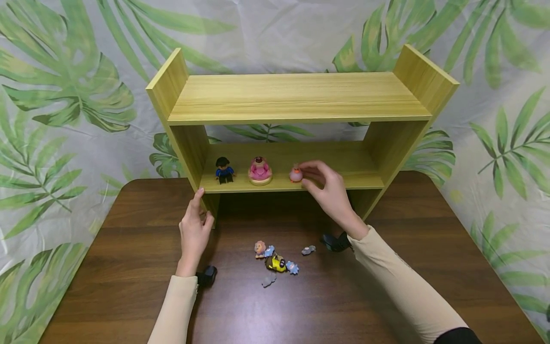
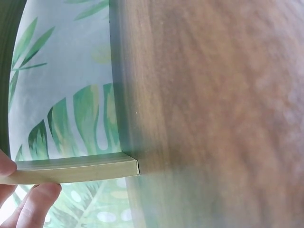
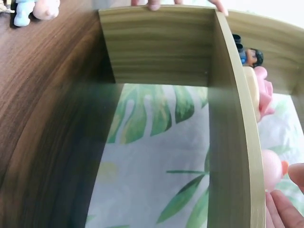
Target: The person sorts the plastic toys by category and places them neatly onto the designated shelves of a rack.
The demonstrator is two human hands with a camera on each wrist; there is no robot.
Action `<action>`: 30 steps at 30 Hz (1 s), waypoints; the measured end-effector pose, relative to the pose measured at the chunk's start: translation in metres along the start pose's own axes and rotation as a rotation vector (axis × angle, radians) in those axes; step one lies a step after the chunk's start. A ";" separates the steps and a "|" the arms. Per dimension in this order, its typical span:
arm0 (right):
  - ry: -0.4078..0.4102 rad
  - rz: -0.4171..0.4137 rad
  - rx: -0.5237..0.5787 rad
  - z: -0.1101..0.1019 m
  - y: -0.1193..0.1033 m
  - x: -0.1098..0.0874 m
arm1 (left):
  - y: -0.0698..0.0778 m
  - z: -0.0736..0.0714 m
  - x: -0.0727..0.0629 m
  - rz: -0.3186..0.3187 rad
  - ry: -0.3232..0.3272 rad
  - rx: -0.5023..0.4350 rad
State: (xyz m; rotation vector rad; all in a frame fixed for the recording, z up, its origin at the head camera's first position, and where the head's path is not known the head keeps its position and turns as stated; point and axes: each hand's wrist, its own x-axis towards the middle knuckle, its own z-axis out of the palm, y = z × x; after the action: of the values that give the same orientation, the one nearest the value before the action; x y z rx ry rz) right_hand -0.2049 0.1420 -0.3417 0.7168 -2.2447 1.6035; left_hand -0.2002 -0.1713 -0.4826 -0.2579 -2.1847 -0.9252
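Your left hand [image 1: 194,233] grips the shelf [image 1: 296,98], your right hand [image 1: 331,195] seemingly pinches the pink toy [image 1: 295,176] on the middle board [image 1: 358,177], at three o'clock from the bear [image 1: 259,171], and a finger snagging on release could topple it.

Shelf unit [image 1: 301,98]: yellowish wood grain; table [image 1: 129,234]: dark brown. Duck-like figurine [image 1: 295,175]: pale pink and orange. Backdrop [image 1: 275,33]: green leaf pattern on pale grey.

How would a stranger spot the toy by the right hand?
Find the yellow shelf, then its lower board. The pink toy stands rightmost of three there, by the right hand. It is smaller and rounder than the blue-topped figure and the big pink figure.
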 end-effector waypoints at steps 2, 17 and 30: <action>0.010 0.002 0.000 -0.002 -0.003 -0.002 | 0.000 0.000 0.000 0.000 0.000 0.001; 0.081 -0.012 0.093 -0.015 0.016 -0.028 | -0.001 0.001 0.002 -0.001 -0.004 0.000; 0.028 -0.001 0.047 -0.010 0.022 -0.056 | -0.002 0.001 -0.001 0.004 -0.005 0.005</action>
State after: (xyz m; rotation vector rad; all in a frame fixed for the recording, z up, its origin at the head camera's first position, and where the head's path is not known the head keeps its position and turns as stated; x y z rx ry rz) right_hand -0.1709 0.1699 -0.3837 0.7028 -2.1940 1.6607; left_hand -0.2009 -0.1716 -0.4845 -0.2620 -2.1900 -0.9182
